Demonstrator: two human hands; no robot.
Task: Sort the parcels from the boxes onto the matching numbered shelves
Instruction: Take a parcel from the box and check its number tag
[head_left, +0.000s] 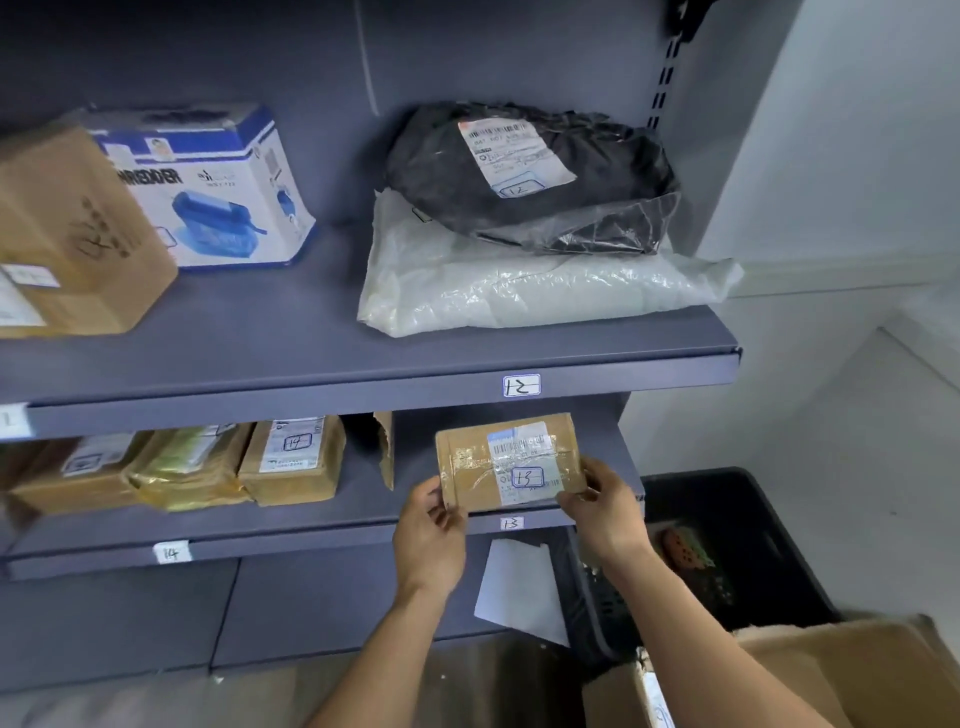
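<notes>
The left hand (431, 535) and right hand (605, 514) each grip a lower corner of a brown parcel (511, 460) marked 13, held between them just above the shelf tag (511, 523) reading 13.

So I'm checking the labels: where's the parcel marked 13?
Lower right, held by both hands: the parcel sits just above the 13 tag.
</notes>
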